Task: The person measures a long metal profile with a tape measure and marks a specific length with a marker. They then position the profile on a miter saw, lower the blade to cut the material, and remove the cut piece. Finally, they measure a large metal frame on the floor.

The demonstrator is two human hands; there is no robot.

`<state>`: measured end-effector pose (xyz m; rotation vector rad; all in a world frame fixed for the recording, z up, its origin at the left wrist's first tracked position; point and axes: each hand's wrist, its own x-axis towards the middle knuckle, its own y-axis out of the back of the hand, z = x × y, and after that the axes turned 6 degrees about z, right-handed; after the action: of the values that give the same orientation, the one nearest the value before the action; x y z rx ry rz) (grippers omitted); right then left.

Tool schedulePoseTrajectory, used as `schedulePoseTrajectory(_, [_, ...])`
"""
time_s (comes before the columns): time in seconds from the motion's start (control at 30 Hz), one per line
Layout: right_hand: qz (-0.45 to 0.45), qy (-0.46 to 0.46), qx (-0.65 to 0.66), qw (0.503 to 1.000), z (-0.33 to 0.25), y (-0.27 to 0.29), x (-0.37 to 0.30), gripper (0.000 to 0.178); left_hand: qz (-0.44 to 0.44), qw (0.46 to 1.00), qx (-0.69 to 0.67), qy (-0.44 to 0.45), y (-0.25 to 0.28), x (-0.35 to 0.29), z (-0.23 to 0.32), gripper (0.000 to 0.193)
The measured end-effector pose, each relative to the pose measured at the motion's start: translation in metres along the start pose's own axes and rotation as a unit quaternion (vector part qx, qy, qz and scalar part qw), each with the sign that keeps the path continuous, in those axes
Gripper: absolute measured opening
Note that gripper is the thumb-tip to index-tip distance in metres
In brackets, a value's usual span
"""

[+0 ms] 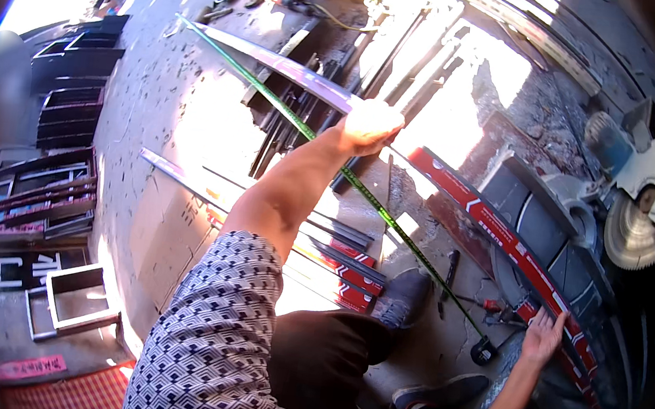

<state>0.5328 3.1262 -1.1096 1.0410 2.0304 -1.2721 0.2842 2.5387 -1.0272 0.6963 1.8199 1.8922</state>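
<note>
A long metal profile in red and white wrapping (486,216) runs diagonally from the upper left to the lower right. My left hand (371,127) is closed around its middle, arm stretched far out. At the near end, my right hand (543,337) lies against the profile's side, fingers stretched and nothing seen gripped. A green tape measure blade (407,241) is drawn out across the floor, passing under my left arm and nearing the profile at the far end. Its black case (483,350) lies on the floor near my shoe (442,394).
A cut-off saw with a toothed disc (638,229) stands at right. More profiles (340,274) lie by my other shoe (401,298), with dark bars (305,114) farther off. Frames (82,298) lean at left. A black marker-like stick (449,281) lies near the tape.
</note>
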Motion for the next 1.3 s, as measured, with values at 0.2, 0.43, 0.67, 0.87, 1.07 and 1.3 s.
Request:
schedulePoseTrajectory(0.2, [-0.067,0.012,-0.065,0.996,-0.009,-0.014,0.003,0.049,0.036,0.998,0.043,0.029,-0.006,-0.033,0.006,0.023])
schedulePoseTrajectory(0.43, [-0.052,0.046,-0.095,0.993,-0.012,-0.041,0.001,0.056,0.066,0.997,0.021,0.024,-0.002,-0.031,-0.007,0.033])
schedulePoseTrajectory(0.67, [-0.1,0.067,-0.13,0.984,0.031,-0.058,-0.028,0.06,0.059,0.998,0.003,0.028,0.007,-0.046,-0.043,0.042])
schedulePoseTrajectory(0.87, [-0.073,0.077,-0.125,0.987,0.05,-0.071,-0.046,0.056,0.032,0.998,0.004,0.051,0.009,-0.053,-0.058,0.036])
schedulePoseTrajectory(1.07, [-0.093,0.086,-0.132,0.983,0.059,-0.077,-0.051,0.055,0.045,0.998,0.022,0.04,0.009,-0.057,-0.064,0.032])
schedulePoseTrajectory(1.3, [-0.098,0.107,-0.138,0.98,0.057,-0.089,-0.054,0.059,0.079,0.996,0.026,0.023,0.004,-0.05,-0.073,0.029])
